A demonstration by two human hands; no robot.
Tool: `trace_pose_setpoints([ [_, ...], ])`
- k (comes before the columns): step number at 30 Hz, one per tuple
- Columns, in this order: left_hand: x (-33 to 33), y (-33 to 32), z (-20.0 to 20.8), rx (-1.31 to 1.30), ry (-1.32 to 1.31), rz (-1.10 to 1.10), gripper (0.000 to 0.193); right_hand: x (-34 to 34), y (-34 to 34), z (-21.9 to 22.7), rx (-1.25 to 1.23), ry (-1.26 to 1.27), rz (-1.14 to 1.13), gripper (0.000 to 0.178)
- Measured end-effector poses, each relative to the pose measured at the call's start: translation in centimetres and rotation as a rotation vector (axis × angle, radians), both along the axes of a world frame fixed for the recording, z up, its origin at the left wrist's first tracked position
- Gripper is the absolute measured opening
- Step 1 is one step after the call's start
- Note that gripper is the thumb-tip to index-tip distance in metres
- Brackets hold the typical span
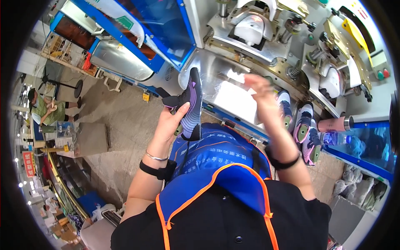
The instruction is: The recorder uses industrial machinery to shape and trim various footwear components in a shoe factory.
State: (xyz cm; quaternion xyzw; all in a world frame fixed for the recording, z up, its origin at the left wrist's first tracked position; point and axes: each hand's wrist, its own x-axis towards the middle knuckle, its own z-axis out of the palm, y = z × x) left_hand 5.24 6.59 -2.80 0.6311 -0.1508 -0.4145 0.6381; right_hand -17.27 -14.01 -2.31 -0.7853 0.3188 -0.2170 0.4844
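Observation:
My left hand [171, 120] is closed around a black shoe upper [192, 108] with purple trim and curved stripes, thumb on its side. The shoe stands lengthwise in front of the apron, toe or heel pointing away; which end I cannot tell. To the right, my right hand [263, 98] is blurred by motion above the machine's metal ledge, so its fingers do not read clearly. Beside it lies a white sheet [236, 100], with a smaller white piece [236, 76] near the fingertips. Whether that piece is held cannot be made out.
Several dark shoes [305, 121] with pale and pink parts line the ledge at right. Beyond them are a pink tumbler [333, 124] and a clear bottle [336, 138]. Ahead stands a machine with metal shoe moulds [252, 30]. Another person [48, 109] is far left.

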Motion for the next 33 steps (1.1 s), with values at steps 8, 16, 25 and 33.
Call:
trace_pose_setpoints([
  [8, 1.9, 0.2, 0.5, 0.092, -0.559, 0.063, 0.059, 2.5, 3.8, 0.6, 0.983, -0.083, 0.516, 0.008],
  [16, 5.7, 8.7, -3.7, 0.118, -0.045, 0.165, 0.049, -15.2, -9.6, 9.7, 0.216, -1.326, -0.361, 0.021],
  [25, 1.2, 0.6, 1.1, 0.017, -0.425, -0.01, 0.06, 8.9, 0.7, 0.7, 0.538, -0.358, -0.022, 0.035],
  [33, 2.0, 1.0, 6.7, 0.392, -1.019, -0.044, 0.061, 8.7, 1.0, 0.9, 1.055, -0.066, 0.648, 0.039],
])
